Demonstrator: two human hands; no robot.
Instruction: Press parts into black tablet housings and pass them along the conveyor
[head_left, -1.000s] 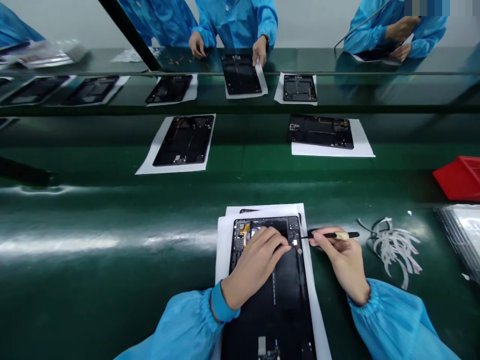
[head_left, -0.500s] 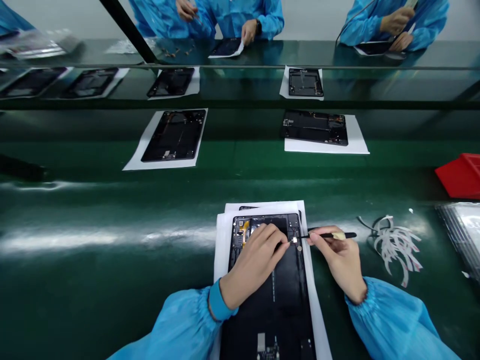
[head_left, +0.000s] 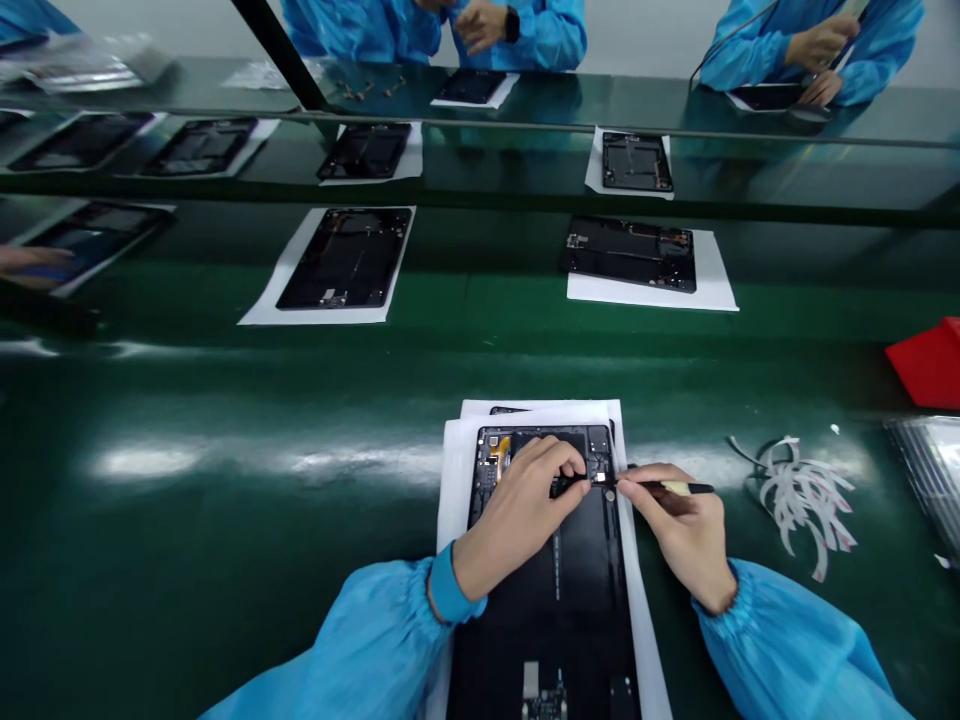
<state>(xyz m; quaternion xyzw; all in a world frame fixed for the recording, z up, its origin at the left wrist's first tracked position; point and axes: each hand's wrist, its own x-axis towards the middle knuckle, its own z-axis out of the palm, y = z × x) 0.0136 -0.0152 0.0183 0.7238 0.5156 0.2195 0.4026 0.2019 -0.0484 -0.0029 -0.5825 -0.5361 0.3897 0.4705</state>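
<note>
An opened black tablet (head_left: 577, 590) lies on white paper (head_left: 455, 470) in front of me, with a second sheet and device edge showing beneath it. My right hand (head_left: 681, 515) pinches dark tweezers (head_left: 686, 488), their tips at a small bright part (head_left: 600, 478) near the tablet's upper right. My left hand (head_left: 525, 510) rests over the upper part of the tablet, thumb and index finger brought together beside that same spot. Whatever is between those fingertips is too small to make out. An orange flex cable (head_left: 501, 452) shows at the upper left of the tablet.
White curled strips (head_left: 802, 495) lie right of my right hand. Beyond them are clear plastic packs (head_left: 930, 470) and a red bin (head_left: 930, 362). Two more opened tablets (head_left: 346, 258) (head_left: 631, 254) sit on paper ahead. Co-workers in blue sleeves (head_left: 547, 35) work across a raised ledge.
The view has shifted slightly. My tweezers have drawn in closer to my left fingertips. A hand and another tablet have come into view at the far left; a co-worker's hand opposite has lifted off a tablet.
</note>
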